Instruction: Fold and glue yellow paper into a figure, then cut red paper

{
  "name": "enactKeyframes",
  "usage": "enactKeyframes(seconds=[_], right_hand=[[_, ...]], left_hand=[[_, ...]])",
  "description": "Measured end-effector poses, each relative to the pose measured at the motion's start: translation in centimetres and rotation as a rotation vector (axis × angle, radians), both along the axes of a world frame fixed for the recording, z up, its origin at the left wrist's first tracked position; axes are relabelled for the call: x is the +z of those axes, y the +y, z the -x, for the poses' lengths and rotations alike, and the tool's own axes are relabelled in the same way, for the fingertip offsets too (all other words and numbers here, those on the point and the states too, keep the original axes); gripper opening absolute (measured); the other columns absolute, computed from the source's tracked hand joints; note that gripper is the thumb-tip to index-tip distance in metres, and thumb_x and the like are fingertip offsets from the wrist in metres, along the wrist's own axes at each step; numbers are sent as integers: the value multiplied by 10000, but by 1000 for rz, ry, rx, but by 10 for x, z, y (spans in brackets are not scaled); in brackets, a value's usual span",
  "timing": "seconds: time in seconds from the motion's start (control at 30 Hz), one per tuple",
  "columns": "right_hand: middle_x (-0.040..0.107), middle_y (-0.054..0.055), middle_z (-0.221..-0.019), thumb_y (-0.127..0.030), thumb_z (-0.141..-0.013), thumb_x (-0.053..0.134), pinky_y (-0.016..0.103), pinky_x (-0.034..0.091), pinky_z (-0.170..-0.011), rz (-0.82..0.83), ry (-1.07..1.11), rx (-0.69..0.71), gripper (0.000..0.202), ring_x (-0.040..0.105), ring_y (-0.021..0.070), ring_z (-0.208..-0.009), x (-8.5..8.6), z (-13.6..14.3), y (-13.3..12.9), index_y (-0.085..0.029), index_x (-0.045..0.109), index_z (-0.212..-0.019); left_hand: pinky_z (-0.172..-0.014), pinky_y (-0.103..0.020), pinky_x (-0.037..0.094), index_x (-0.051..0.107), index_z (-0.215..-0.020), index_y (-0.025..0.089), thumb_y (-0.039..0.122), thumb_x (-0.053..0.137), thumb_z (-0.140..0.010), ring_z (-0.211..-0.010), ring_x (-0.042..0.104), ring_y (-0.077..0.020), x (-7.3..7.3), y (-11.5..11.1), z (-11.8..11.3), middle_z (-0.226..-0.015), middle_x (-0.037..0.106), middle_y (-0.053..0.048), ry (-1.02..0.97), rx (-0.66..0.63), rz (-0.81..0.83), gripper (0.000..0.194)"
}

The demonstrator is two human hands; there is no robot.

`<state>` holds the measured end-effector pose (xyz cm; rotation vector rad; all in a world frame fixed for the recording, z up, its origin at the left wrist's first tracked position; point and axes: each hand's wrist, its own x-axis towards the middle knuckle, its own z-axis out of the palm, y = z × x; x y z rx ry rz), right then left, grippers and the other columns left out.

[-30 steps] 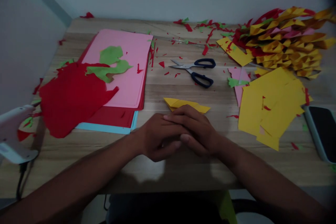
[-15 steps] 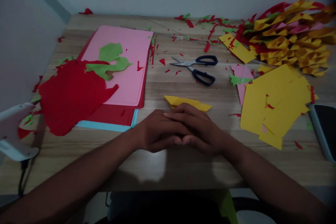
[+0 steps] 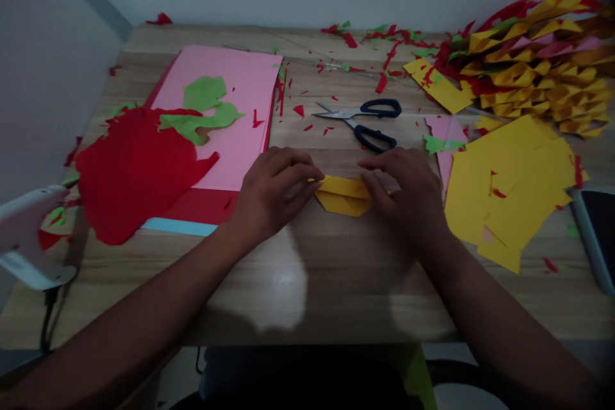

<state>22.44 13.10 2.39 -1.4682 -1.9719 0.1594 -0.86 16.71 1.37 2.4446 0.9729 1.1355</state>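
A folded yellow paper piece (image 3: 343, 195) lies on the wooden table (image 3: 336, 269) in front of me. My left hand (image 3: 271, 189) grips its left end with the fingertips. At its right end my right hand (image 3: 408, 195) pinches the paper. Both hands rest low on the table top. Black-handled scissors (image 3: 365, 120) lie just behind the hands, blades pointing left.
A stack of pink, red and blue sheets (image 3: 225, 122) with red and green cut-outs sits left. Loose yellow sheets (image 3: 514, 186) lie right, folded yellow and red pieces (image 3: 533, 64) piled behind. A phone (image 3: 596, 230) is at the right edge, a white glue gun (image 3: 29, 237) at left.
My hands were clasped together near the table's front edge. They have parted and moved forward, and each now holds one end of the folded yellow paper.
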Motion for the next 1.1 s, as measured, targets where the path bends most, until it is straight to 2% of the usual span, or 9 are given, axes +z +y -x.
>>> enactKeyframes(seconds=[0.1, 0.2, 0.37, 0.53, 0.73, 0.87, 0.93, 1.03, 1.1], right_hand=[[671, 93, -996, -342, -895, 642, 425, 470, -878, 141, -110, -29, 222, 600, 278, -972, -8, -2, 3, -191, 705, -1045], [648, 101, -1032, -370, -877, 666, 451, 454, -904, 244, -178, 6, 260, 585, 295, -1008, -12, 5, 0, -197, 704, -1069], [657, 96, -1012, -374, -859, 698, 456, 442, -905, 298, -180, 20, 302, 576, 299, -994, -11, 14, -5, -191, 687, -1098], [643, 60, -877, -323, -875, 690, 360, 456, -781, 292, -117, 126, 122, 582, 239, -871, -7, 15, -5, -202, 676, -867], [672, 51, -827, -312, -933, 611, 332, 453, -727, 207, -52, 147, 152, 602, 209, -800, -6, 15, -7, -191, 667, -859], [729, 43, -884, -298, -933, 605, 304, 469, -719, 243, 87, 126, 130, 654, 189, -794, -2, 12, -8, -197, 685, -951], [740, 20, -867, -300, -937, 601, 271, 468, -684, 318, 168, 199, 130, 661, 157, -742, 1, 12, -8, -207, 693, -942], [705, -4, -735, -335, -945, 589, 245, 436, -608, 399, 187, 330, 209, 624, 124, -635, 5, 15, -10, -203, 689, -818], [690, -9, -718, -340, -949, 579, 244, 433, -603, 408, 205, 339, 188, 613, 120, -622, 6, 17, -11, -207, 698, -890]], left_hand=[[-864, -361, 467, 710, -992, 227, 316, 653, -901, -969, 612, -211, -7, 5, 1, -1094, 701, -52, 224, 22, 73, 140], [-839, -376, 449, 721, -916, 228, 352, 662, -885, -937, 598, -229, -8, 1, -1, -1046, 707, -39, 339, 56, 155, 140], [-821, -375, 436, 672, -1082, 205, 312, 715, -819, -950, 615, -238, -4, -4, -6, -1004, 696, -44, 331, 81, 319, 287], [-768, -359, 395, 706, -869, 207, 405, 696, -841, -885, 611, -226, -8, -2, -6, -885, 679, -36, 293, 55, 336, 200], [-729, -314, 418, 695, -816, 196, 415, 723, -828, -728, 605, -158, -9, -5, -8, -758, 688, 6, 41, 50, 465, 221], [-600, -258, 455, 666, -836, 174, 442, 731, -809, -664, 597, -142, -9, -4, -10, -743, 671, -1, -318, 125, 709, 276], [-595, -248, 487, 648, -852, 177, 441, 734, -806, -675, 609, -141, -11, -1, -10, -766, 663, -6, -527, 114, 800, 281], [-650, -250, 529, 624, -873, 194, 390, 768, -785, -699, 620, -128, -13, 4, -11, -806, 643, 0, -712, 86, 858, 259], [-660, -242, 536, 606, -914, 209, 340, 805, -747, -684, 613, -113, -14, 6, -11, -787, 609, 22, -775, 91, 855, 291]])
